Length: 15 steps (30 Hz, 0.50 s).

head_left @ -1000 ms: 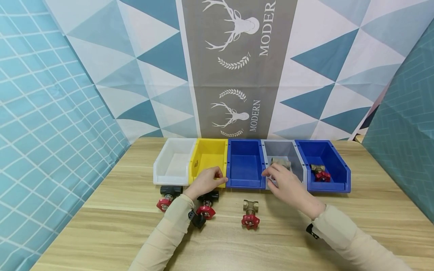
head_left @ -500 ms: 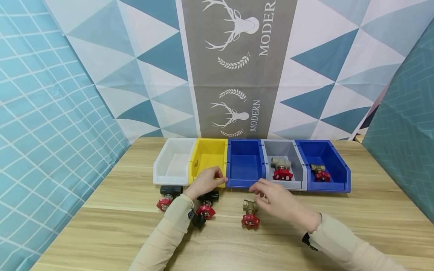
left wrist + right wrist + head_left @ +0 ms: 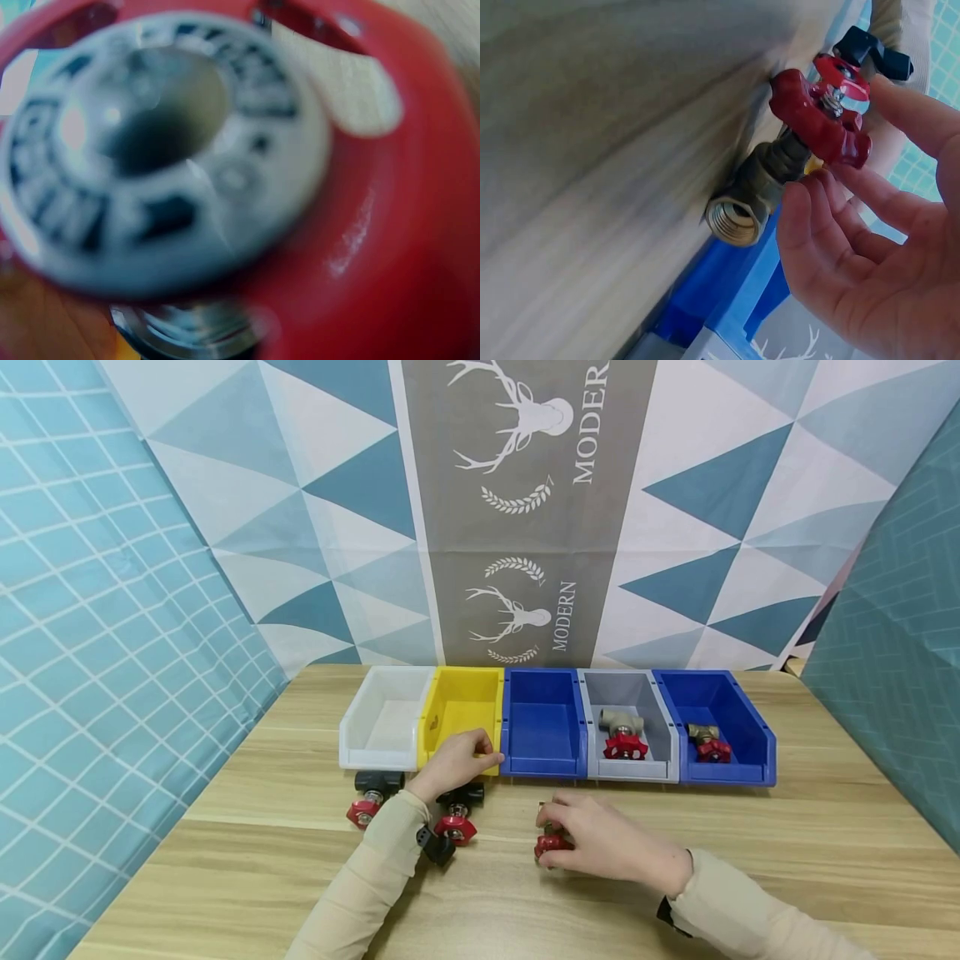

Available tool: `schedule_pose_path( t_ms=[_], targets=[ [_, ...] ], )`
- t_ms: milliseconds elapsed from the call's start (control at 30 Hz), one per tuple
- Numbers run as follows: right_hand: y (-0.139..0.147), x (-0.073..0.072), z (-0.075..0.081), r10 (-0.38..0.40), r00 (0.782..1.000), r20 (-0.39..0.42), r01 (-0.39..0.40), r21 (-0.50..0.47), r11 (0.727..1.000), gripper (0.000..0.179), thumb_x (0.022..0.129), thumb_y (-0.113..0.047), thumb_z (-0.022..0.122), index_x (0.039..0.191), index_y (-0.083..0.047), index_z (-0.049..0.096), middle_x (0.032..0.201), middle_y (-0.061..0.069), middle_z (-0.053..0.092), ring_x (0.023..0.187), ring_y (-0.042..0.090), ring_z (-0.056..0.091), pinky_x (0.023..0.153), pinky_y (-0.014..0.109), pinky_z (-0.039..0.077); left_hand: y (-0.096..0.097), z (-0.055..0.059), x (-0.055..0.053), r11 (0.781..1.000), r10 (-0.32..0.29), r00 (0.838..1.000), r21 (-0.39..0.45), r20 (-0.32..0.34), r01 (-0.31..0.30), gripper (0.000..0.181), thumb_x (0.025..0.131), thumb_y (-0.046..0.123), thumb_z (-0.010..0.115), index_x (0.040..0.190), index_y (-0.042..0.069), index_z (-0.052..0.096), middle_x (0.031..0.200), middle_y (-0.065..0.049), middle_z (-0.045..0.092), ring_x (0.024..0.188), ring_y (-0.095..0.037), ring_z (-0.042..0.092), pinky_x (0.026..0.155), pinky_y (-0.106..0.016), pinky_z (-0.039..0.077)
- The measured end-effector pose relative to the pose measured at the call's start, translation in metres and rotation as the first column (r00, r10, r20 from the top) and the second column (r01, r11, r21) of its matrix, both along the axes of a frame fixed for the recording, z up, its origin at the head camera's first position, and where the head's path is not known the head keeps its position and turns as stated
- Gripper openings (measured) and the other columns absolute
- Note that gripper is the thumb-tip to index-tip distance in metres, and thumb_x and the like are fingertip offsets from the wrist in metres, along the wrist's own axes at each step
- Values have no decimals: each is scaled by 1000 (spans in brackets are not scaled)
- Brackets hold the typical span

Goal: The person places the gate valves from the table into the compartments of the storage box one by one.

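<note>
In the head view my right hand (image 3: 600,842) reaches over a brass gate valve (image 3: 551,843) lying on the table and partly hides it. Its red handwheel (image 3: 821,116) sits between thumb and fingers in the right wrist view, the fingertips beside the brass body (image 3: 754,187); a firm hold does not show. My left hand (image 3: 456,764), fingers loosely bent, rests at the front rim of the yellow bin (image 3: 462,689). Below the left wrist lies a black-bodied valve (image 3: 457,825), whose red handwheel (image 3: 375,225) fills the left wrist view, blurred.
Five bins line the back: white (image 3: 378,758), yellow, blue (image 3: 543,767), grey (image 3: 633,770) and blue (image 3: 727,774). Brass valves lie in the grey bin (image 3: 622,735) and right blue bin (image 3: 707,745). Another black valve (image 3: 375,793) lies before the white bin.
My right hand has withdrawn from the grey bin, exposing the valve inside, and moved left and toward me to the brass valve on the table. The left hand stays put.
</note>
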State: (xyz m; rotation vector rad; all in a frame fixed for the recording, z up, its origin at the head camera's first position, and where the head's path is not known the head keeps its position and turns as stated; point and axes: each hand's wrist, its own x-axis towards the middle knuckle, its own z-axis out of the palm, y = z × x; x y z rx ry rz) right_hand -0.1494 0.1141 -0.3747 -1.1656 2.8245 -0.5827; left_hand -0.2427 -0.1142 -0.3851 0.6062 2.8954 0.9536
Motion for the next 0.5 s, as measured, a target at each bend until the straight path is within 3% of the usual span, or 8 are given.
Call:
schedule_pose_path(
  t_ms=[233, 500],
  targets=[
    [-3, 4, -5, -5, 1000, 1, 5, 32, 999, 29, 73, -35, 72, 92, -18, 60, 88, -9, 52, 75, 5, 51, 66, 24, 47, 0, 0, 0, 1000, -1, 1000, 1, -5, 1, 21, 85, 31, 63, 78, 13, 54, 67, 2, 52, 62, -14, 46, 58, -25, 37],
    [-8, 4, -10, 6, 999, -49, -2, 82, 997, 29, 70, -31, 76, 87, -15, 58, 87, -5, 53, 71, 5, 51, 63, 25, 46, 0, -1, 0, 1000, -1, 1000, 2, -3, 1, 22, 85, 31, 63, 78, 13, 54, 67, 2, 51, 62, -14, 46, 57, -25, 37]
  ],
)
